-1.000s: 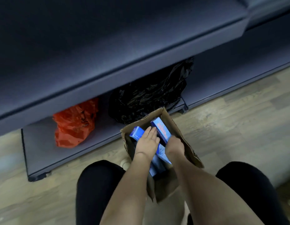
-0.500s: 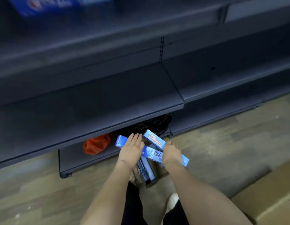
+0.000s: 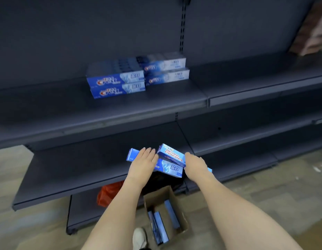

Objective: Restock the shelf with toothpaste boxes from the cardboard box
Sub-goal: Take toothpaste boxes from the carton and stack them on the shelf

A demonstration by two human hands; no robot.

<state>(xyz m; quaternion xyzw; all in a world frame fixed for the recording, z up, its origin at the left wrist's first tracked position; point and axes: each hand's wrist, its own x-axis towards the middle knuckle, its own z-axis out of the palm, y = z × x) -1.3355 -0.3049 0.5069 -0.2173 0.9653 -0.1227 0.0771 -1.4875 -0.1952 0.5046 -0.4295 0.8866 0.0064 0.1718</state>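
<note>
Low in the frame, just right of centre, the open brown cardboard box (image 3: pixel 176 199) sits on the floor, several long blue toothpaste boxes (image 3: pixel 159 226) standing on end inside it, with a white shoe toe (image 3: pixel 140 237) just left of it.

Up to mid-frame: both hands carry a loose bundle of blue toothpaste cartons (image 3: pixel 170 164) in front of the lower dark shelf (image 3: pixel 70 170). The left hand (image 3: pixel 143 164) lies flat on top, fingers straight and pressed together. The right hand (image 3: pixel 195 166) wraps the other end; its fingertips are hidden underneath, so how they curl I cannot tell.

Here's the risk: the cartons are not squared up. The top one is skewed across the others, and one end pokes out left past the fingers. With a flat palm rather than a firm clasp, a slick carton could slide out and drop toward the box or floor. The front lip of the upper dark shelf (image 3: pixel 120 112) sits between the bundle and its likely destination; clip it on the way up and the stack could scatter.

Under the lower shelf, an orange plastic bag (image 3: pixel 108 193) and a black plastic bag (image 3: pixel 163 181) are tucked in, out of the path.

Further up, centre of frame, stacked blue-and-white toothpaste boxes (image 3: pixel 136 74) already rest on the upper shelf, with bare shelf on either side of them.
</note>
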